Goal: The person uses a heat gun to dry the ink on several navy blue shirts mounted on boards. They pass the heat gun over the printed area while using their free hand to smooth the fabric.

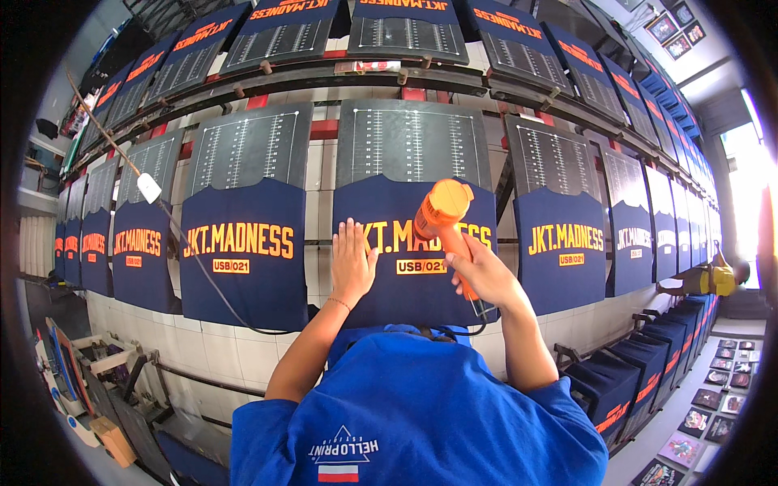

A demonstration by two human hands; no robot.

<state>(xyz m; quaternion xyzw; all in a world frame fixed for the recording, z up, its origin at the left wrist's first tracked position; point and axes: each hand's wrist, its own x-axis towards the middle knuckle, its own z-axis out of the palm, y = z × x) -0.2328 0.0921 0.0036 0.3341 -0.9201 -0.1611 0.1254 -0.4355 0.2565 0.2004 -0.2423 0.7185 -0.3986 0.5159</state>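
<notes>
Right in front of me a navy T-shirt (pixel 389 301) with orange-yellow lettering lies stretched over a dark board (pixel 413 146) marked with white ruled scales. My right hand (pixel 485 274) is closed around the handle of an orange heat gun (pixel 444 206), which is held above the right part of the print and covers some of its letters. A black cord hangs from the handle's lower end. My left hand (pixel 353 261) lies flat at the left edge of the shirt, fingers together and stretched out, touching the start of the lettering.
More printed navy shirts on boards stand in rows, such as one to the left (pixel 243 287) and one to the right (pixel 559 279). A cable with a white socket (pixel 149 188) hangs at the left. Behind me are dark racks, and a person in yellow (pixel 720 278) is at the far right.
</notes>
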